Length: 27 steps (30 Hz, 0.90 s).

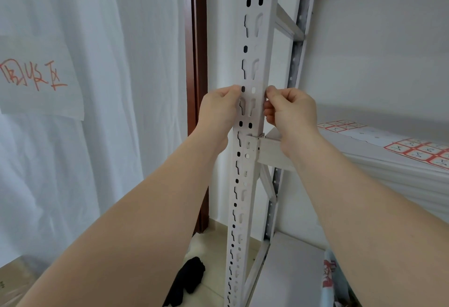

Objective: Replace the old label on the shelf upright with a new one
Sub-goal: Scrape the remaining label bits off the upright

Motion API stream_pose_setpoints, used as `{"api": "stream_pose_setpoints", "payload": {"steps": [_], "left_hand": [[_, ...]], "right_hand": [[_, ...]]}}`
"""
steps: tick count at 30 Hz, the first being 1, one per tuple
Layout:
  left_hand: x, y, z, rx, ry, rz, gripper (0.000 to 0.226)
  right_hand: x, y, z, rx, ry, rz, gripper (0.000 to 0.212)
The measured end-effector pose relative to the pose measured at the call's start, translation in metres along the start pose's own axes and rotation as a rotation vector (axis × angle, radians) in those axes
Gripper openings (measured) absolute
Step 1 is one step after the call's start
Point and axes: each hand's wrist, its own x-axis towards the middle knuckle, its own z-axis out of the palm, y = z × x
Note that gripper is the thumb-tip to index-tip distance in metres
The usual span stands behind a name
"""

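A white curtain (97, 136) fills the left side, with a paper sheet (41, 75) bearing red handwritten characters hanging on it. A dark brown door frame (198, 63) runs up beside it.

The shelf upright (252, 39), a white metal post punched with slots and holes, stands in the middle, from the tiled floor (213, 233) to the top of the view. A white shelf (328, 143) joins it from the right, below the hands. On that shelf lie sheets of red-bordered labels (420, 152), well to the right of the post.

Both bare forearms reach up to the post at the same height, just above the shelf joint. The left hand (218, 112) grips the post's left edge, its thumb at the front and its fingers curled out of sight behind. The right hand (291, 112) is at the right edge, its fingers (268, 109) curled tight with thumb and fingertip pinching at the corner. No label can be made out on the post between the hands, so I cannot tell whether one is caught in that pinch.

A black cloth (187, 282) lies on the floor near the foot of the post.
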Motion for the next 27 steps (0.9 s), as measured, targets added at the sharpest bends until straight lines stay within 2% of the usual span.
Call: {"api": "stream_pose_setpoints", "payload": {"steps": [6,10,12,22,27], "left_hand": [[-0.0029,0.0021,0.0061,0.009,0.064,0.009,0.035],[-0.0064,0.0013,0.0084,0.02,0.088,0.029,0.017],[-0.0067,-0.0004,0.0085,0.026,0.082,0.048,0.026],[0.0006,-0.003,0.0072,0.001,0.066,0.063,0.039],[0.0002,-0.0058,0.0078,0.023,0.09,0.058,0.035]], "right_hand": [[-0.0013,-0.0011,0.0002,-0.024,-0.01,-0.005,0.022],[-0.0016,-0.0016,-0.0007,-0.032,-0.03,0.003,0.02],[-0.0011,-0.0013,-0.0013,-0.029,-0.037,0.001,0.02],[0.0008,0.0002,-0.0015,-0.046,-0.048,-0.003,0.021],[0.0006,0.0004,-0.0013,-0.039,-0.049,-0.001,0.021]]}}
